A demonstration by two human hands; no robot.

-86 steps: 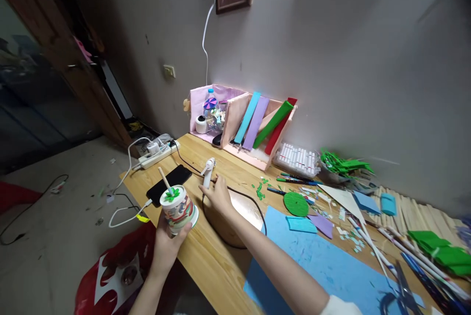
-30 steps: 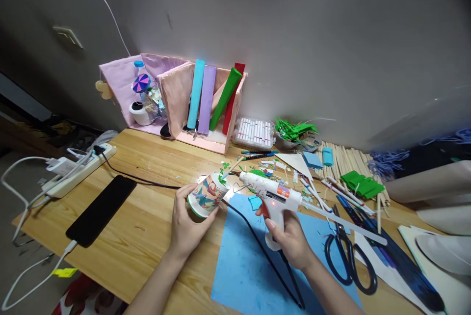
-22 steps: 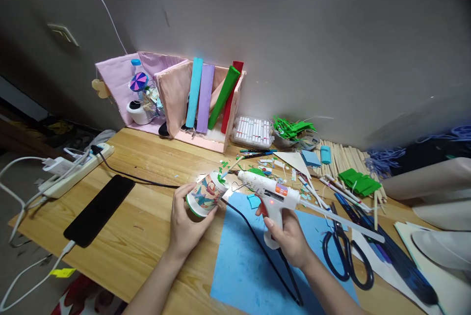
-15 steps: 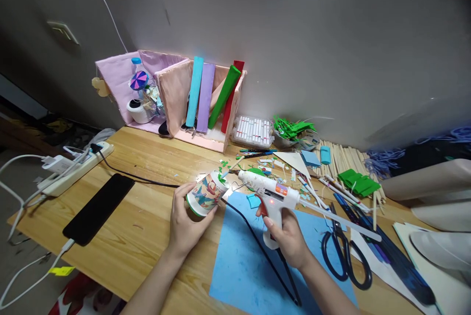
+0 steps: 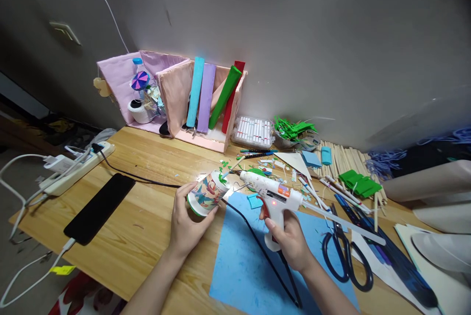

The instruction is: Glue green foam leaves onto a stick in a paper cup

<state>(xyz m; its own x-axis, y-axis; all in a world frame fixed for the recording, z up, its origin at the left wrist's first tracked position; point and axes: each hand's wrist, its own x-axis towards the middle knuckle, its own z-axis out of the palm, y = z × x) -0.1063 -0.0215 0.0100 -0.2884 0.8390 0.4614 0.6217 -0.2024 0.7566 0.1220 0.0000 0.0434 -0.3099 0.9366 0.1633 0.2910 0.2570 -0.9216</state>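
Note:
My left hand (image 5: 189, 224) grips a paper cup (image 5: 206, 195) with a printed picture, tilted on its side above the table. Green paper bits and a thin stick (image 5: 232, 167) show at the cup's right end. In my right hand (image 5: 289, 236) is a white hot glue gun (image 5: 270, 188), its red trigger under my forefinger and a small red light lit. A long clear glue stick (image 5: 346, 222) juts from the gun's back. The gun's nozzle points left, close to the cup; whether it touches is hard to tell. Below lies a blue sheet (image 5: 239, 266), with the gun's black cord across it.
Black-handled scissors (image 5: 342, 251) lie on the right. A phone (image 5: 99, 209) and a power strip (image 5: 77, 168) sit on the left. Along the wall stand a padded pink box (image 5: 172, 104), a marker case (image 5: 253, 131) and many wooden sticks (image 5: 349, 158). Paper scraps litter the middle.
Hardly anything differs. The glue gun has shifted very slightly to the right, and the whole view has drifted a little the same way. Both hands keep their hold.

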